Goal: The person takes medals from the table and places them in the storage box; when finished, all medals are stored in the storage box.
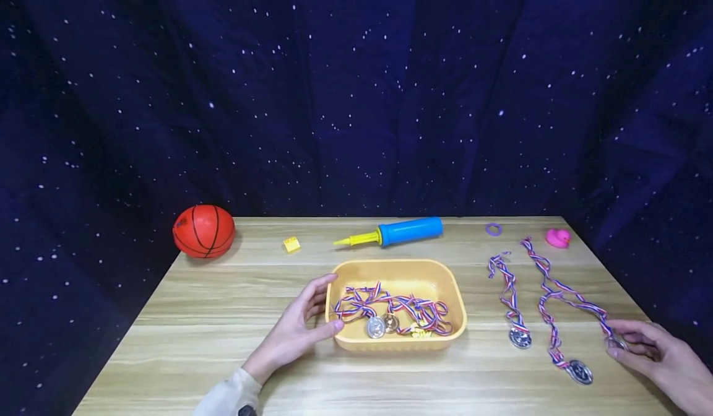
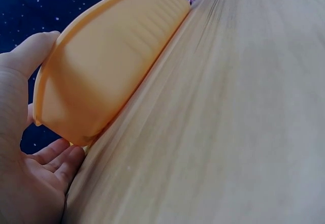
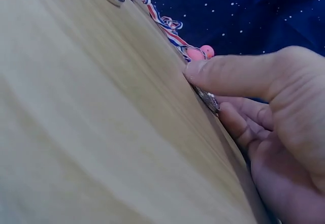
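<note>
A light orange plastic basin stands mid-table with a silver medal, a bronze-coloured medal, tangled striped ribbons and a small yellow piece inside. My left hand grips its left end, thumb on the near rim, fingers around the outer wall. On the right, my right hand pinches a silver medal at the table surface, its red, white and blue ribbon trailing away to the upper left. Two more silver medals with ribbons lie nearby, one nearer and one further left.
Along the back lie a red basketball, a yellow block, a blue and yellow hand pump, a purple ring and a pink rubber duck. A dark starry curtain hangs behind the wooden table.
</note>
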`<state>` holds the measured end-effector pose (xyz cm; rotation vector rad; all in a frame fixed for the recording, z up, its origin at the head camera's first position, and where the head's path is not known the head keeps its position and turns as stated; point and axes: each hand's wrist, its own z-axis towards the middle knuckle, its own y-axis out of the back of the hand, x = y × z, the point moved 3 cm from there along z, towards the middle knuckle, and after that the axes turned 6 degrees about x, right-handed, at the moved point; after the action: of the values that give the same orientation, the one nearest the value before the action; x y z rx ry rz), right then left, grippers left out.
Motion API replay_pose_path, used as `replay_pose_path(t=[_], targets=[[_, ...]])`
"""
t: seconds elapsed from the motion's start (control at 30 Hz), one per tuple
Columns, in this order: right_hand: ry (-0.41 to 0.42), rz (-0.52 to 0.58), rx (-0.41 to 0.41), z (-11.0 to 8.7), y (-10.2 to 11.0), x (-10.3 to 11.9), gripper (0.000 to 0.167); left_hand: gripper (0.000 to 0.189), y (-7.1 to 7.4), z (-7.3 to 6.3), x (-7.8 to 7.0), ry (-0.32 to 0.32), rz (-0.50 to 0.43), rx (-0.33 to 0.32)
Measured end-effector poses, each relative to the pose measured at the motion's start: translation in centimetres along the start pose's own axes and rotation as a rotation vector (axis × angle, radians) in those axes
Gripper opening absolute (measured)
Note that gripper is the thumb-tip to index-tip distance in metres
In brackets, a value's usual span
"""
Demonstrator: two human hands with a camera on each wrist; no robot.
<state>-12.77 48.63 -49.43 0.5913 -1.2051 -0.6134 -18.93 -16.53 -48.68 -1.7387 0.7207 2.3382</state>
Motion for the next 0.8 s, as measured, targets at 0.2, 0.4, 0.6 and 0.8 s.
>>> replay_pose_path(t=[0.2,0.4,0.6,0.8], targets=[[-0.014,-0.059,-0.020,0.00,0.10,-0.38,0.035,0.086,0.00,-0.03,-0.05,-0.011,-0.006,-0.002],[-0.017,-0.091,-0.050,-0.07,-0.04,-0.17,0.030,0.086,-0.03,-0.13,0.04,-0.001,-0.002,0.000],[-0.006,-0.008,-0.059,-0.29,-0.14,-0.02,0.031,0.086,-0.03,-0.07,-0.01,0.000,0.000,-0.002],[-0.010,0.087,-0.103,-0.35,-0.21,0.36,0.023,0.086,0.00,-0.08,-0.14,0.008,-0.001,-0.002]])
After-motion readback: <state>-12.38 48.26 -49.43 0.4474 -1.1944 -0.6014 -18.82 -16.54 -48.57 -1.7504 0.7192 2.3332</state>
